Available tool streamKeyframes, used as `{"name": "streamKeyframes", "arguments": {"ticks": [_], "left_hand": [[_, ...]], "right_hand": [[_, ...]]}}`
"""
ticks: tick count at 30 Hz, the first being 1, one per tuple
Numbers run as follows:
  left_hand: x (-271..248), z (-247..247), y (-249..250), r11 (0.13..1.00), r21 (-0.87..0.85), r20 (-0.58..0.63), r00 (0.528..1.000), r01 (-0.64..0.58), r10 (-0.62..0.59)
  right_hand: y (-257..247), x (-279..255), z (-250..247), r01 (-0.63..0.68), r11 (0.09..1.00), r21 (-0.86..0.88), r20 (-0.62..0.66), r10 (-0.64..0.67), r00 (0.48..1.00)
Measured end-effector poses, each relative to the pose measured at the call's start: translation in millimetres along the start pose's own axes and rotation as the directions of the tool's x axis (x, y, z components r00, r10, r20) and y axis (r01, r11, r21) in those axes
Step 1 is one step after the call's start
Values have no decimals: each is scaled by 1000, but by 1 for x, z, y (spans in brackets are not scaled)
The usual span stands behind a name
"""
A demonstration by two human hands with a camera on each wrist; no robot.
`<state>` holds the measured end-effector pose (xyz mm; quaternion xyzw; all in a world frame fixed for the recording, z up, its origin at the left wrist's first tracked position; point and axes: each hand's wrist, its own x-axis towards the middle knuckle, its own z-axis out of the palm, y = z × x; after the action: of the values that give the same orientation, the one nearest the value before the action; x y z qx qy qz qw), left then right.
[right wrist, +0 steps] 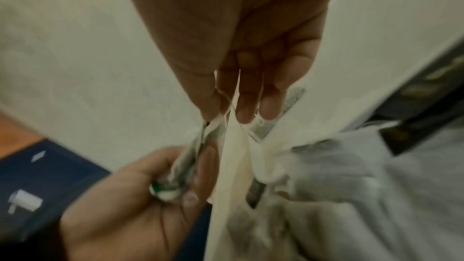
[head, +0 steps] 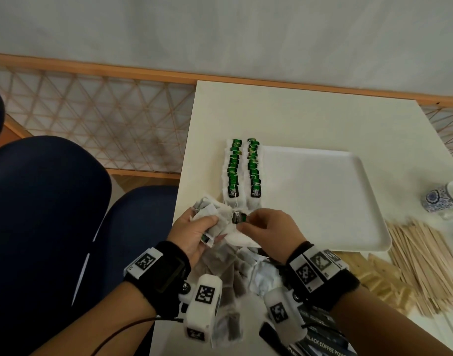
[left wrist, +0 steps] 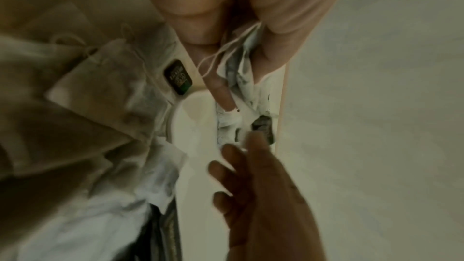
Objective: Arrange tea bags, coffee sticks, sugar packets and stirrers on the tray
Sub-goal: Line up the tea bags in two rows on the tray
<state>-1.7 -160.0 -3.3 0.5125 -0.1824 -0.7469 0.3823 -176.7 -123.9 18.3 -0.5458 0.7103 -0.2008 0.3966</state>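
On the white table (head: pixel 297 111), a white tray (head: pixel 323 196) lies flat, bare across most of its face, with two neat rows of green-tagged tea bags (head: pixel 242 170) along its left edge; whether those rows rest on the tray's rim or just beside it is unclear. Just right of the tray sits a heap of wooden stirrers (head: pixel 425 260), with a blue-patterned mug (head: pixel 443 201) beyond them. A loose pile of tea bags (head: pixel 230 268) lies at the table's near edge, under both wrists, and black coffee sticks (head: pixel 323 337) lie nearest of all. Above that pile, the left hand (head: pixel 194 235) has its fingers curled around a bunch of tea bags (head: pixel 210 214). Touching that bunch, the right hand (head: pixel 271 232) pinches a green tag (head: pixel 238 217) between thumb and fingertips.
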Motion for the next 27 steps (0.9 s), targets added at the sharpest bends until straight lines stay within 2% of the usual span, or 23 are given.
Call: {"name": "streamKeyframes", "arguments": {"ticks": [3, 6, 8, 11, 15, 17, 23, 27], "left_hand": [[-1, -4, 0, 995, 96, -11, 1000, -20, 22], [-2, -10, 0, 986, 163, -17, 999, -26, 29], [-1, -14, 1, 983, 184, -25, 999, -27, 32], [-4, -17, 4, 985, 173, -15, 1000, -20, 23], [-9, -16, 8, 991, 135, 17, 1000, 14, -17], [-8, -16, 9, 990, 140, 18, 1000, 21, -24], [-8, -11, 9, 979, 201, 18, 999, 25, -29], [-8, -8, 10, 977, 213, 43, 998, 25, -35]], "right_hand": [[0, 8, -6, 33, 996, 87, -142, -21, 990], [2, 15, -18, 74, 997, 18, -223, -69, 972], [6, 20, -26, 104, 990, -92, -208, -122, 971], [13, 27, -34, 147, 964, -220, -116, -176, 978], [15, 31, -41, 155, 952, -265, 10, -158, 987], [15, 37, -42, 127, 955, -269, 35, -122, 992], [21, 60, -40, 44, 971, -233, -103, -69, 992], [23, 57, -41, 17, 982, -186, -213, -57, 975]]}}
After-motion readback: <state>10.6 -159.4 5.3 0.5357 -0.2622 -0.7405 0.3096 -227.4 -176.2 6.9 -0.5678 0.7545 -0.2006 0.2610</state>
